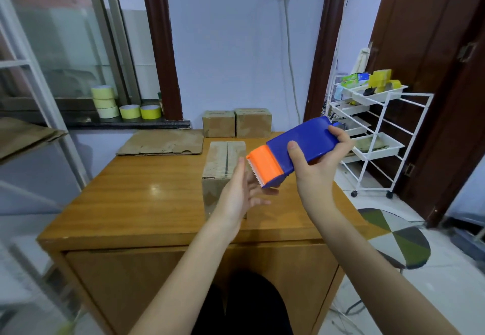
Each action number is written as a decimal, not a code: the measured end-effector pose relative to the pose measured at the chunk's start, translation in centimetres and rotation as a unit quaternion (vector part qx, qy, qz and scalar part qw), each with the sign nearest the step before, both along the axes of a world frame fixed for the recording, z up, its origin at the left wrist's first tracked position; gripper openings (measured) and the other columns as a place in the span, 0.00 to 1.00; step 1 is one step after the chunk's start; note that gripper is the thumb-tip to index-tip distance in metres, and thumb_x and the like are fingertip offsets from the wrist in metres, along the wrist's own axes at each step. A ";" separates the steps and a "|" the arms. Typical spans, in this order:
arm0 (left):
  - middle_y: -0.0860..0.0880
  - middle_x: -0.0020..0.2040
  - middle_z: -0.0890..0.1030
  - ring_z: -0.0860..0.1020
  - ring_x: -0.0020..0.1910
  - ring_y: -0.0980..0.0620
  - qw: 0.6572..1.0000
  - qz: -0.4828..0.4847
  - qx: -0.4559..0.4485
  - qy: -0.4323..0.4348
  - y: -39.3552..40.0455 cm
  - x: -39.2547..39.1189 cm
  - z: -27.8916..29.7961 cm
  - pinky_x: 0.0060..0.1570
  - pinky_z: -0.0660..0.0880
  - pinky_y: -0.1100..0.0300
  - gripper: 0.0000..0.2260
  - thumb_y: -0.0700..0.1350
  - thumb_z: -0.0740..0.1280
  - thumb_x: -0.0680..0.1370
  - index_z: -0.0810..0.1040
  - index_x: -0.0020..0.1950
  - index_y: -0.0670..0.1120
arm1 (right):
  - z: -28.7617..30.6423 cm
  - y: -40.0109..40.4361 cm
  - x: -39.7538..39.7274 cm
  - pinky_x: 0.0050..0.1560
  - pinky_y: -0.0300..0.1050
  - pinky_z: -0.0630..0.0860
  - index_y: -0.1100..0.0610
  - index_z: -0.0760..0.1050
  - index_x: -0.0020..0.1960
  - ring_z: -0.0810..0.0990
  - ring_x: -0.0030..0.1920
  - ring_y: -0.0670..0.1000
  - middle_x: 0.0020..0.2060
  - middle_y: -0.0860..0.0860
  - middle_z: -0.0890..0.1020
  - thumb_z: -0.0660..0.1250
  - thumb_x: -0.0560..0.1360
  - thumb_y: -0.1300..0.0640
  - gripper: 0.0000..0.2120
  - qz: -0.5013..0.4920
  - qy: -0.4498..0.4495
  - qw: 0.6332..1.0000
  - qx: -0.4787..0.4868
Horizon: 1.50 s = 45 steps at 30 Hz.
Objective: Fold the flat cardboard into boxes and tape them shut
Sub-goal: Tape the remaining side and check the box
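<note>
Dispenser (299, 148), blue-orange: right hand (319, 166) is gripping it; left hand (241, 190), fingers released, is reaching under its teeth. Advice: be drawing tape squarely along box (223, 161) seam.

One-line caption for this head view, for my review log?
Right hand grips blue-and-orange tape dispenser above folded box; open left hand reaches toward its cutter.

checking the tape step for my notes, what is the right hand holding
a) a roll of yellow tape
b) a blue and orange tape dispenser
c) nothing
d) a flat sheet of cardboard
b: the right hand has its fingers and thumb curled round the blue body of the tape dispenser, held above the table with its orange toothed end pointing toward the open left hand.
</note>
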<state>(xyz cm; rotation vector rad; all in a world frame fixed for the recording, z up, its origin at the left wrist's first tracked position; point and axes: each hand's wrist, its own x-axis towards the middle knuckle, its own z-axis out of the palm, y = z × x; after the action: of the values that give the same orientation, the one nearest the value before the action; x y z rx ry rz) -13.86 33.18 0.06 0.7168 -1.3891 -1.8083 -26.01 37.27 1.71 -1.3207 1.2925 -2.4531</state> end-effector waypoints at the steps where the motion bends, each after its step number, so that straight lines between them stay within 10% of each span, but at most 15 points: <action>1: 0.43 0.51 0.83 0.83 0.43 0.49 1.000 0.006 -0.002 -0.003 -0.2 0.2 0.0 0.38 0.77 0.60 0.27 0.61 0.47 0.81 0.75 0.66 0.45 | -0.1 -0.1 0.2 0.45 0.30 0.73 0.54 0.58 0.62 0.74 0.49 0.35 0.56 0.44 0.65 0.70 0.68 0.58 0.29 -0.003 -0.007 1.000 -0.004; 7: 0.45 0.45 0.84 0.82 0.42 0.49 0.998 0.066 -0.016 0.002 -0.5 1.2 -0.6 0.37 0.76 0.60 0.19 0.53 0.55 0.82 0.75 0.64 0.43 | -0.3 -0.7 1.0 0.47 0.38 0.77 0.47 0.59 0.60 0.76 0.54 0.51 0.58 0.48 0.67 0.71 0.69 0.54 0.27 -0.006 -0.042 0.999 -0.007; 13: 0.47 0.39 0.83 0.81 0.38 0.51 0.996 0.082 -0.019 -0.006 -0.4 1.3 -0.5 0.36 0.75 0.61 0.11 0.51 0.59 0.82 0.78 0.53 0.47 | -1.0 -1.1 1.8 0.43 0.33 0.75 0.54 0.57 0.63 0.76 0.47 0.35 0.55 0.41 0.67 0.70 0.73 0.63 0.26 -0.003 -0.058 0.998 -0.007; 25: 0.51 0.36 0.81 0.78 0.33 0.58 0.971 0.169 -0.153 -0.068 -0.3 0.6 -1.7 0.35 0.73 0.64 0.09 0.46 0.61 0.81 0.77 0.43 0.49 | -1.2 -1.4 2.9 0.42 0.33 0.76 0.55 0.57 0.62 0.77 0.44 0.36 0.54 0.45 0.69 0.69 0.74 0.65 0.25 -0.002 -0.080 0.997 0.000; 45: 0.50 0.28 0.76 0.73 0.30 0.55 0.988 0.147 0.056 0.003 0.4 0.3 -1.3 0.36 0.72 0.60 0.11 0.45 0.61 0.81 0.76 0.41 0.45 | -1.1 -1.7 3.2 0.42 0.34 0.76 0.53 0.58 0.61 0.77 0.45 0.38 0.55 0.46 0.69 0.67 0.71 0.60 0.24 0.009 -0.070 0.997 -0.014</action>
<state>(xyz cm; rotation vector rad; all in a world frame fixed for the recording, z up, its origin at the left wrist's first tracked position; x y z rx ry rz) -13.52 33.58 -1.24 0.9222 -1.1181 -1.6610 -22.86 35.59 0.59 -1.1385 1.2134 -2.5089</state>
